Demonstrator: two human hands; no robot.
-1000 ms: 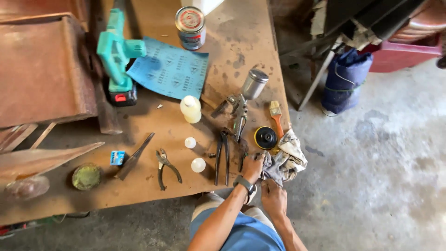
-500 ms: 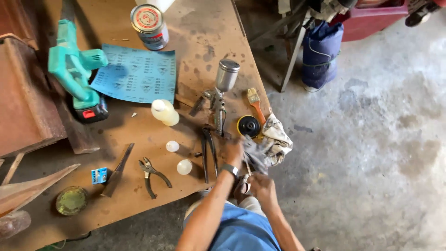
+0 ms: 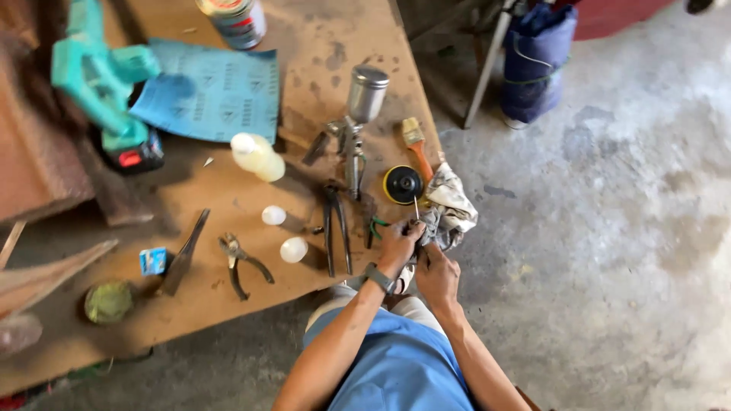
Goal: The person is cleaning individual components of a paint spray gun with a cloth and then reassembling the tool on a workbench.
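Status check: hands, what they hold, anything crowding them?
Left hand pinching a thin metal rod, upright. Right hand gripping a stained rag at the table edge. Black round pad and pliers close by, not blocking.

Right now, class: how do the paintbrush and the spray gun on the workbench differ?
The paintbrush is small and flat, with an orange handle and pale bristles; the spray gun is larger and bare grey metal, with a round cup on top. The paintbrush lies nearer the bench edge; the spray gun sits further in. Both lie untouched by either hand.
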